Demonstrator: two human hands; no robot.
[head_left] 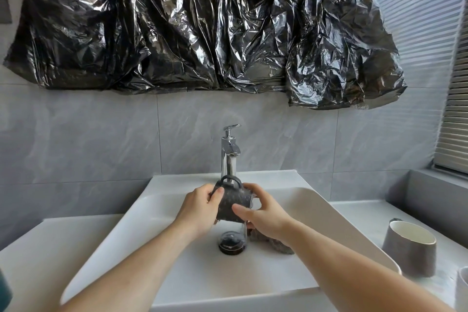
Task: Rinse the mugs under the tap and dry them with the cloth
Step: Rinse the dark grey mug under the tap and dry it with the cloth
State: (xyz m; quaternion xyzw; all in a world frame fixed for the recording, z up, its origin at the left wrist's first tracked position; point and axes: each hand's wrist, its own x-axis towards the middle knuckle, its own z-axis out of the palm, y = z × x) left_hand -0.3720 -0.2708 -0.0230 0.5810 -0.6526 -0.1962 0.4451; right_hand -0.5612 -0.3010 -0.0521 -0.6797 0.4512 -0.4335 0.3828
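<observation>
A dark grey speckled mug [231, 201] lies tilted on its side over the white basin [326, 213], handle up, right under the chrome tap [229, 152]. Water runs off its rim in a thin stream toward the drain [232, 242]. My left hand [200, 206] grips the mug's base end. My right hand [263, 213] holds its rim end, thumb across the side. A grey cloth [277, 243] lies in the basin, partly hidden under my right wrist. A second grey mug [410, 248] with a white inside stands on the counter at the right.
A white rim of another vessel [462, 289] shows at the right edge. A dark green object [3, 291] sits at the far left edge. Crumpled black plastic [202, 25] covers the wall above. A grey ledge [430, 192] and blinds stand at the right.
</observation>
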